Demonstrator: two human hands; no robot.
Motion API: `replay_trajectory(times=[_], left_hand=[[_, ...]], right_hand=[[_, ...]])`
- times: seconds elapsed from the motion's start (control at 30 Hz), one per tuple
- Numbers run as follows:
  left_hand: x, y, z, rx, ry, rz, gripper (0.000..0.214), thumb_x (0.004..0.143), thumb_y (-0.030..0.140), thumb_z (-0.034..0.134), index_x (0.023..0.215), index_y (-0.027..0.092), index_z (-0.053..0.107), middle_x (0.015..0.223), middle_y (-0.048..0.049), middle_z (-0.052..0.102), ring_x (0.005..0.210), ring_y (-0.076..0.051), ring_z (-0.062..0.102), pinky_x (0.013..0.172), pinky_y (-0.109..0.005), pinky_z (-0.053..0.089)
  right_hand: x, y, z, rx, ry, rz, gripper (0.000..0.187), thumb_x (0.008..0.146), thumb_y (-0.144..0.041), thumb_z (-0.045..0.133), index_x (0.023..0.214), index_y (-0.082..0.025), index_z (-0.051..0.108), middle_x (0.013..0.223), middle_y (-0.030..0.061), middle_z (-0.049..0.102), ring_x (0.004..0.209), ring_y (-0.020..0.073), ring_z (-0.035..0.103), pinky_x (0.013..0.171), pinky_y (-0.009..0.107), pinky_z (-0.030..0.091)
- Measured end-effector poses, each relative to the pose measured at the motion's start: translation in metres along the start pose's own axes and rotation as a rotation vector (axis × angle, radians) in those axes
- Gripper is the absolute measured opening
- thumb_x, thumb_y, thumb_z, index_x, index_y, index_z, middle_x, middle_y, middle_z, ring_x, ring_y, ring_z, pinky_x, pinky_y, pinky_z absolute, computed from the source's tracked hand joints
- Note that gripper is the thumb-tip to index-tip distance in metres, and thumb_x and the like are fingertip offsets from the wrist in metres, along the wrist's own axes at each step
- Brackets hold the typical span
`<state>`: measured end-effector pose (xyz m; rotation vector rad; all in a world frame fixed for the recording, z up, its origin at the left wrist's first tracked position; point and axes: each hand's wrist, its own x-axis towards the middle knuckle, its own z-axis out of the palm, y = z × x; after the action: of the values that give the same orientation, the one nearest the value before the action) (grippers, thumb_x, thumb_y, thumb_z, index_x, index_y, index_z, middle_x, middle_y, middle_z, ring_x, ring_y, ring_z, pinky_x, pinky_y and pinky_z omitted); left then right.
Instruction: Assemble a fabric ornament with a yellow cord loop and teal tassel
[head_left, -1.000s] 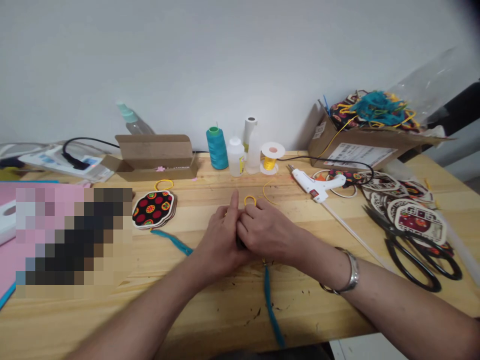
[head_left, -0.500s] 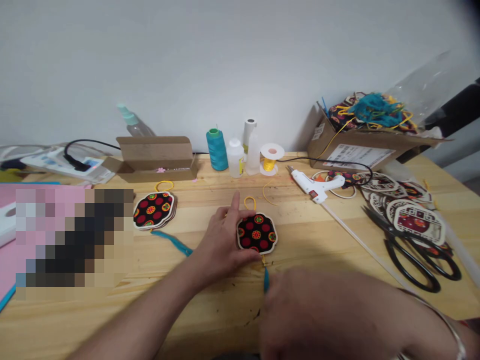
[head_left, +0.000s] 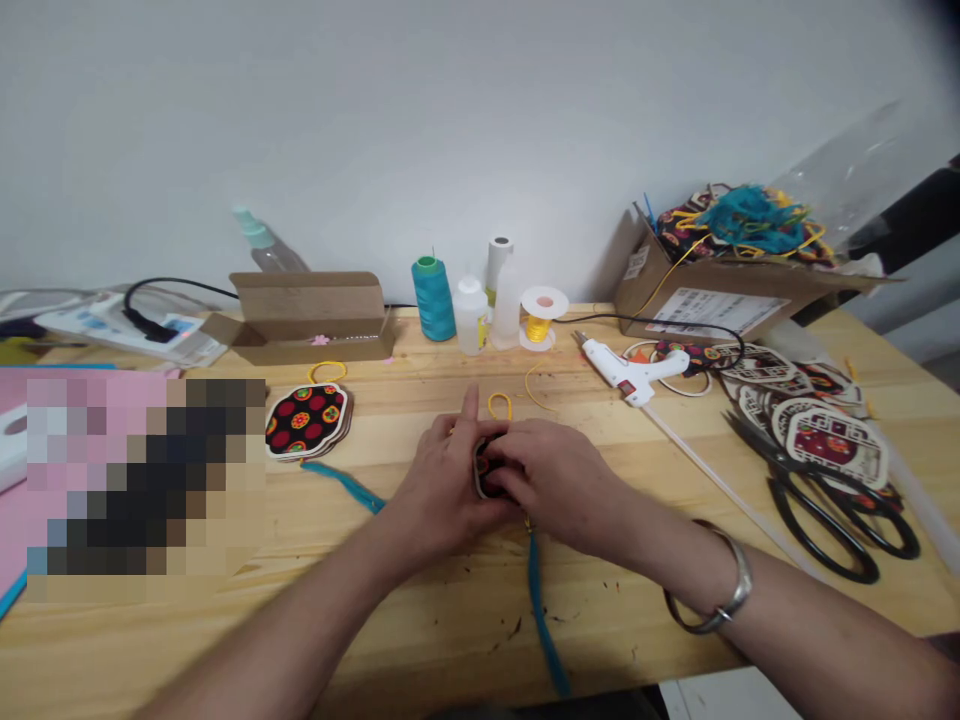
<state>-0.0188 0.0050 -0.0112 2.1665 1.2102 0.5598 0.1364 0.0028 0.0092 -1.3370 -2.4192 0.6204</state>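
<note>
A black fabric-faced pendant [head_left: 489, 478] with a red flower pattern and pale scalloped edge lies flat on the wooden table. My left hand [head_left: 442, 485] grips it from the left, thumb along its lower edge, index finger pointing away. My right hand [head_left: 559, 485] lies over its right side with bent fingers on it, covering most of the face. A yellow loop [head_left: 500, 405] sticks out above the pendant, and a teal tassel [head_left: 544, 620] stretches down from it towards me. To the left sits a stack of matching pendants [head_left: 307, 420] with another teal tassel [head_left: 349, 485].
Along the wall stand an open cardboard box [head_left: 311, 345], a teal thread cone [head_left: 433, 300], bottles [head_left: 471, 318] and a yellow cord spool [head_left: 538, 325]. On the right are a glue gun [head_left: 634, 368], black scissors [head_left: 821, 510], patterned pieces [head_left: 832, 440] and a filled carton [head_left: 705, 290].
My right hand has moved up from the tassel onto the pendant, leaving the tassel stretched straight on the table. My left hand has stayed in place.
</note>
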Motion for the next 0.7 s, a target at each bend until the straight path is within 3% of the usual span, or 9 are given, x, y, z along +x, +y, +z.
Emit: replay_trajectory(times=[0.17,0.43,0.7], left_hand=[[0.000,-0.003,0.001,0.007,0.004,0.033,0.108,0.064,0.027,0.067,0.140,0.020,-0.009,0.123,-0.0051,0.054,0.109,-0.027,0.039,0.096,-0.046,0.028],[0.001,-0.001,0.001,0.010,0.006,0.022,0.107,0.063,0.027,0.068,0.140,0.022,-0.006,0.122,-0.0052,0.055,0.109,-0.028,0.040,0.095,-0.047,0.029],[-0.001,-0.003,0.001,0.024,0.004,0.051,0.110,0.063,0.021,0.066,0.139,0.021,-0.013,0.123,-0.0057,0.055,0.110,-0.027,0.040,0.095,-0.045,0.028]], right_hand=[[0.003,-0.002,0.009,-0.074,-0.050,-0.006,0.015,0.078,-0.016,0.050,0.079,-0.016,0.066,0.081,0.0041,0.067,0.074,0.0152,0.057,0.063,0.026,0.037],[0.004,0.000,0.010,-0.069,-0.044,-0.010,0.017,0.078,-0.014,0.050,0.080,-0.018,0.066,0.082,0.0033,0.067,0.075,0.0150,0.057,0.063,0.026,0.038],[0.002,-0.002,0.016,-0.180,-0.074,-0.048,0.011,0.076,-0.013,0.051,0.070,-0.014,0.061,0.074,0.0051,0.065,0.068,0.0156,0.056,0.058,0.026,0.037]])
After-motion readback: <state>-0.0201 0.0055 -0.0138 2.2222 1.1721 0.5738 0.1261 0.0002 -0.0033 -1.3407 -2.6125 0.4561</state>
